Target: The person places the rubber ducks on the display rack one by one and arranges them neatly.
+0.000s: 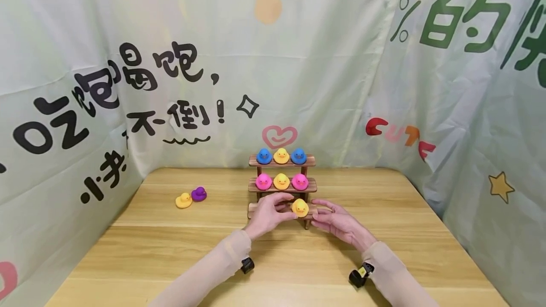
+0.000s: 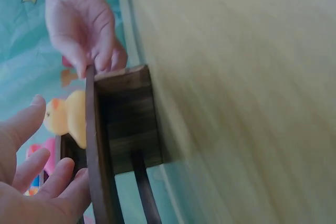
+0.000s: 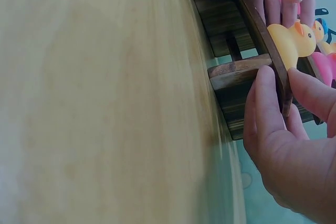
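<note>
A small three-tier dark wooden display shelf (image 1: 252, 211) stands on the table. On the right part of its lowest tier sits a yellow rubber duck (image 1: 300, 208). My left hand (image 1: 269, 213) is over that tier, just left of the duck; its fingers are spread and loosely bent. A gap shows between thumb and duck in the left wrist view. At the tier's right end, my right hand (image 3: 289, 145) pinches the board, thumb above and fingers below. Pink ducks (image 1: 263, 182) flank a yellow one on the middle tier, and blue ducks (image 1: 264, 156) flank another yellow one on top.
Left of the shelf, a yellow duck (image 1: 184, 200) and a purple duck (image 1: 198, 194) lie side by side on the wooden table (image 1: 170, 259). A printed cloth curtain (image 1: 324, 70) hangs behind and along both sides of the table.
</note>
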`<state>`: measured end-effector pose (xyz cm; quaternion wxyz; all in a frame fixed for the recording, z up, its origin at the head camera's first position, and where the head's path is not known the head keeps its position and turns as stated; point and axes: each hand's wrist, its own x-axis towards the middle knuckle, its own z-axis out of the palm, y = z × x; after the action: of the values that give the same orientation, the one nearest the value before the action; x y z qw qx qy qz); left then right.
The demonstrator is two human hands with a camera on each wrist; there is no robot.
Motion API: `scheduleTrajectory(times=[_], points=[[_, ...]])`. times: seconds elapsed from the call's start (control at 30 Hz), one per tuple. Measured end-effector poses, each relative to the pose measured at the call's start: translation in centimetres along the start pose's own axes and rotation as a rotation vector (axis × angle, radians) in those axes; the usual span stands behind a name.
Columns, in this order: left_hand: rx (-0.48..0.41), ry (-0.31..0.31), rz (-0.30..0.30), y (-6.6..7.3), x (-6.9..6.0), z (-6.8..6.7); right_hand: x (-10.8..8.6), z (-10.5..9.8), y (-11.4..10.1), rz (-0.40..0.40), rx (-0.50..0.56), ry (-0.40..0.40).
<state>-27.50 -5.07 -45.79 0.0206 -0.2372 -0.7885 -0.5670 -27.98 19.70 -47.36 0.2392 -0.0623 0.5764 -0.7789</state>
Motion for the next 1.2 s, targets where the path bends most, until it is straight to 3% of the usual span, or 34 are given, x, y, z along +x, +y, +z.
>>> scheduleTrajectory(times=[0.57,0.77,1.0,1.2], points=[[0.036,0.008,0.035,-0.2,-0.7,-3.3,0.0,0.0,0.1,0.000,-0.027,0.012],[0.018,-0.001,-0.009,-0.7,-1.0,-5.1,-0.1,0.0,0.1,0.005,-0.025,-0.004],[0.046,-0.047,-0.072,-1.3,-1.4,-8.1,0.0,-0.2,0.1,-0.008,-0.009,-0.018],[0.069,-0.030,-0.108,-1.6,-1.8,-10.1,0.0,-0.2,-0.1,-0.013,-0.013,-0.014]])
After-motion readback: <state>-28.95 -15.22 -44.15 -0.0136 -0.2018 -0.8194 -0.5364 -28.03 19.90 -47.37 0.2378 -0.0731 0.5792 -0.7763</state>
